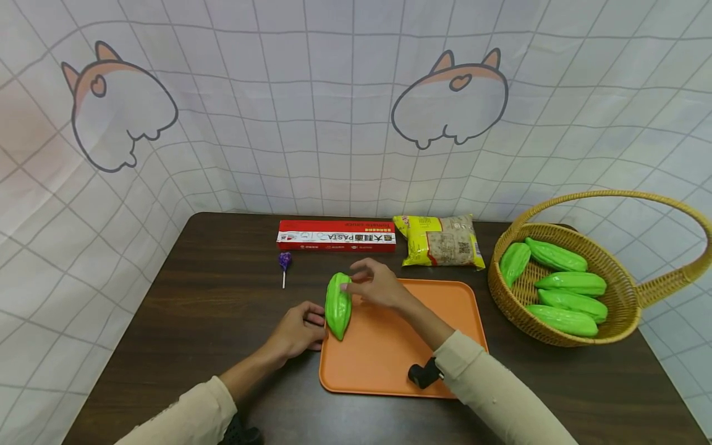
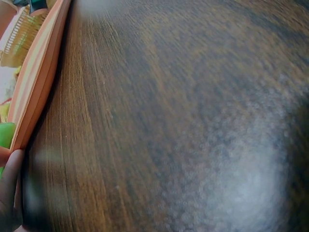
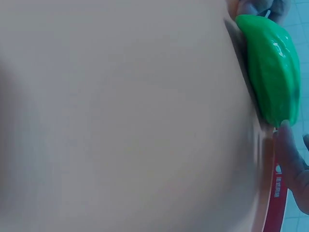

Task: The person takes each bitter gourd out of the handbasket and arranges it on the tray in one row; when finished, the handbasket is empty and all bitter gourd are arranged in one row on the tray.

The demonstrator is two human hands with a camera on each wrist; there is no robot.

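A glossy green ridged fruit with a pointed end lies along the left side of an orange tray. My left hand is at the tray's left edge with curled fingers. In the left wrist view, its fingers pinch the tray's rim, with part of the green fruit just beyond. Over the tray's far left corner, my right hand has its fingers loosely bent, not wrapped round the fruit. In the right wrist view, a fingertip touches the fruit's end.
A wicker basket with a tall handle stands right of the tray, holding several similar green fruits. Behind the tray lie a red pasta box and a yellow bag. A purple lollipop lies at back left on the dark wooden table.
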